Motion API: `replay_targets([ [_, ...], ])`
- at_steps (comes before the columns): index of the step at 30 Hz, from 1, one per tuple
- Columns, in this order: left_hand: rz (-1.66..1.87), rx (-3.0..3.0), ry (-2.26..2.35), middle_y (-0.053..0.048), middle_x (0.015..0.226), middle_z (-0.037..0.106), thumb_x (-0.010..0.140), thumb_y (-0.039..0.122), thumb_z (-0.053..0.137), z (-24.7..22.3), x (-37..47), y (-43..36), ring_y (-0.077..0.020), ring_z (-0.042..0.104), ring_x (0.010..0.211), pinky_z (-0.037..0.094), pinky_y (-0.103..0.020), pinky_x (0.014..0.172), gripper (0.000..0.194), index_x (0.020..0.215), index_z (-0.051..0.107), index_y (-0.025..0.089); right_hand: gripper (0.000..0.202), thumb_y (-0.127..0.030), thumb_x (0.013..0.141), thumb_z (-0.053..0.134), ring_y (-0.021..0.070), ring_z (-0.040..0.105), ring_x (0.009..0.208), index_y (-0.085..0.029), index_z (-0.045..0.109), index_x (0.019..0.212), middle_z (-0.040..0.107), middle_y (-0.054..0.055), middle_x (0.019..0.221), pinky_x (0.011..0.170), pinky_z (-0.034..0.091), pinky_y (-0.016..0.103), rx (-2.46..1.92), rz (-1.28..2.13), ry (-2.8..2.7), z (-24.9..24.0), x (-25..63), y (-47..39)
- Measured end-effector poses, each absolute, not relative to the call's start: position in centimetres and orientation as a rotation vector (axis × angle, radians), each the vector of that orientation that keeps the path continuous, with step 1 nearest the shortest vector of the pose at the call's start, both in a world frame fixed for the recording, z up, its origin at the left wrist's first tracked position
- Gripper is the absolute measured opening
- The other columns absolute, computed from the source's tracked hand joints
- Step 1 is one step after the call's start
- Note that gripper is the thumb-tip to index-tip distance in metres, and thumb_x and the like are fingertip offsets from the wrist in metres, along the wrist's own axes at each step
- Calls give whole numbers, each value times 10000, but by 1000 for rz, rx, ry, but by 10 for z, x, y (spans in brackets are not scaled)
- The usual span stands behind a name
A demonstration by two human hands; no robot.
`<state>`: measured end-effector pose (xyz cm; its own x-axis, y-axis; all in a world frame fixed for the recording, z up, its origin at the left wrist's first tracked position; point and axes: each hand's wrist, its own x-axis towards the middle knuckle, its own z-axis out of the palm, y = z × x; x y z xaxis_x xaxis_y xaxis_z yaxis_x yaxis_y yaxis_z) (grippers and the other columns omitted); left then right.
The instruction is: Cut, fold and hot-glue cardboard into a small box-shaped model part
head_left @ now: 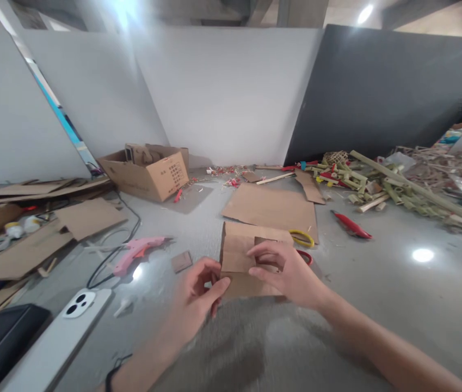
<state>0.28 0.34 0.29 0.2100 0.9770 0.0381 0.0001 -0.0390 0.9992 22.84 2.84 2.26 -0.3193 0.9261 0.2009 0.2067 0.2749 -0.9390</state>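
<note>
While both hands meet low at centre, folded cardboard piece (244, 256) sits on grey floor (377, 294) between them. Left hand (195, 296) pinches its lower left edge, thumb on top. Right hand (285, 269) grasps its right side, fingers curled over upper flap. Small cardboard scrap (182, 261) lies just left. Pink glue gun (139, 251) further left, cable trailing. White phone (57, 337) near lower left. Yellow scissors handle (302, 238) shows just behind right hand. Open cardboard box (147, 171) against wall.
</note>
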Motion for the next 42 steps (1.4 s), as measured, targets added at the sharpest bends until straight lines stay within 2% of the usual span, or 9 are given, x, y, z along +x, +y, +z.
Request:
replay_targets([
  [6, 1085, 1238, 1025, 54, 688, 528, 836, 413, 763, 4, 4, 4, -91, 518, 508, 434, -184, 376, 273, 868, 595, 200, 386, -207, 782, 778, 223, 738, 1035, -213, 621, 1134, 750, 58, 1040, 979, 587, 401, -1120, 1144, -1694, 27, 229, 24],
  [10, 1065, 1186, 1031, 50, 684, 542, 842, 404, 762, 2, 5, 4, -95, 521, 515, 429, -180, 374, 269, 876, 587, 203, 353, -189, 809, 730, 227, 763, 946, -224, 588, 1131, 761, 36, 905, 873, 621, 387, -1189, 1136, -1680, 27, 226, 19],
  [14, 1102, 1131, 1024, 62, 645, 538, 847, 369, 760, -1, 3, 7, -88, 501, 492, 415, -173, 371, 247, 869, 573, 210, 356, -156, 814, 696, 232, 757, 995, -241, 584, 1141, 769, 43, 956, 861, 625, 385, -1166, 1072, -1713, 30, 222, 15],
  [18, 1132, 1105, 1020, 52, 706, 573, 838, 349, 770, 1, 2, 7, -72, 502, 493, 413, -169, 370, 243, 848, 578, 202, 430, -133, 794, 713, 236, 740, 1066, -260, 589, 1185, 774, 32, 999, 901, 616, 394, -1143, 1031, -1745, 34, 221, 13],
  [27, 1172, 1110, 1017, 57, 656, 532, 832, 325, 759, 10, 5, 4, -86, 481, 505, 420, -195, 388, 192, 814, 608, 208, 441, -115, 807, 699, 215, 739, 1061, -256, 592, 1211, 783, 34, 1044, 898, 621, 376, -1123, 1054, -1743, 32, 221, 13],
  [32, 1167, 1105, 1018, 58, 655, 536, 852, 319, 735, 14, 5, 3, -92, 489, 512, 415, -205, 402, 159, 832, 614, 216, 442, -138, 837, 709, 225, 735, 1088, -272, 591, 1241, 779, 33, 1110, 914, 612, 367, -1145, 709, -1888, 27, 222, 12],
  [38, 1172, 1185, 1043, 58, 640, 534, 860, 346, 733, 17, 4, 3, -98, 496, 505, 441, -209, 406, 193, 853, 597, 208, 183, -130, 984, 565, 193, 738, 940, -237, 626, 1120, 768, 45, 1029, 823, 584, 333, -936, 73, -2009, 22, 223, 11],
  [42, 1162, 1231, 996, 62, 649, 521, 875, 351, 732, 15, 1, 4, -88, 494, 498, 451, -201, 400, 197, 873, 604, 201, 168, -174, 938, 669, 222, 725, 885, -216, 650, 1100, 771, 40, 946, 818, 545, 380, -940, 47, -2032, 25, 225, 14],
])
